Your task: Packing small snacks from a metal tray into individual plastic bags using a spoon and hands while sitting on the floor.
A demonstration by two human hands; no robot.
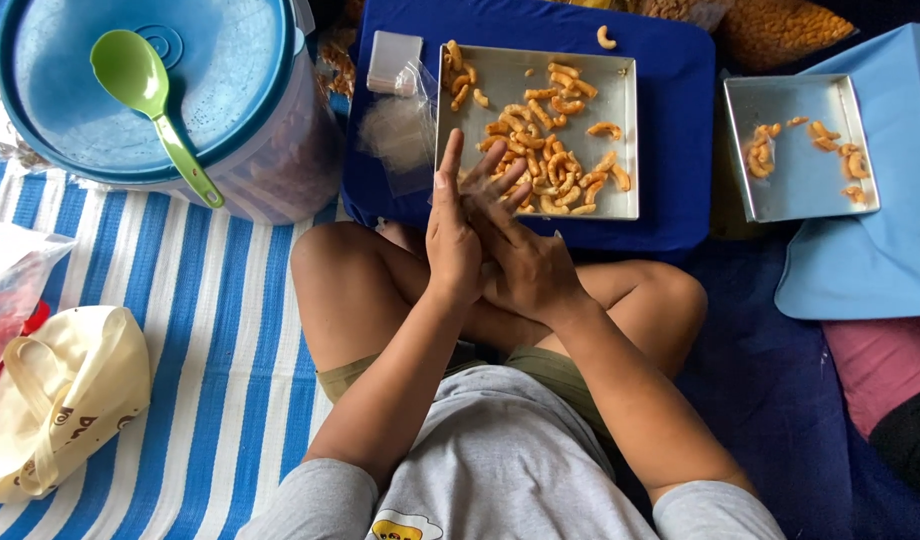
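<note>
The person sits cross-legged on a blue-and-white striped mat (210, 300), both hands raised together over the knees, at the near edge of a square metal tray (620, 140). The left hand (453, 235) stands on edge with its fingers straight and spread, holding nothing. The right hand (525, 265) lies against it, palm to palm, fingers also stretched out and loose; I see nothing gripped between them, though the touching palms hide whatever might be pressed there.

The curled orange snacks (550, 165) lie scattered across the tray, thickest toward the near side, just beyond the fingertips. The tray rests on a dark blue cushion (670, 200), and 1 stray piece (606, 38) sits on the cushion past the far rim. Small clear plastic bags (395, 120) lie just left of the tray. Further left stands a big tub with a blue lid (70, 110) and a green spoon (150, 100) on top. A 2nd tray (810, 190) with fewer pieces sits to the right.

The hands are close to the tray's near rim, so I judge that a careless sweep could knock it and send pieces onto the cushion. Crumbs rubbed off the palms would likely fall onto the bare legs.
</note>
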